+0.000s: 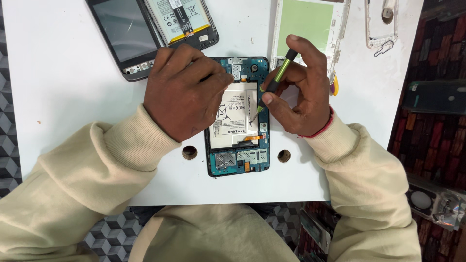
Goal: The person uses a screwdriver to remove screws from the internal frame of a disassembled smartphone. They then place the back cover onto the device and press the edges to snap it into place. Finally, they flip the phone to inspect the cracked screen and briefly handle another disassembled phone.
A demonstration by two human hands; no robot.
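One opened tablet with teal circuit board and white battery [240,127], two hands on it.

I see left hand [182,92] pressing flat over the tablet's upper left, fingers together, gripping nothing I can make out. Right hand [303,90] pinches one green-and-black screwdriver [275,80], tip at the battery's right edge. Beyond the tablet: two dark opened phones [153,29], one white back frame [310,24]; all cut off. Two holes in the white table [58,73] flank its bottom.

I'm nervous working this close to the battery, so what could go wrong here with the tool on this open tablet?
1. The screwdriver in the right hand points its tip at the white battery; a slip could puncture it.
2. The orange flex cable lies close by and might tear.
3. The left hand covers part of the blue board, hiding parts.
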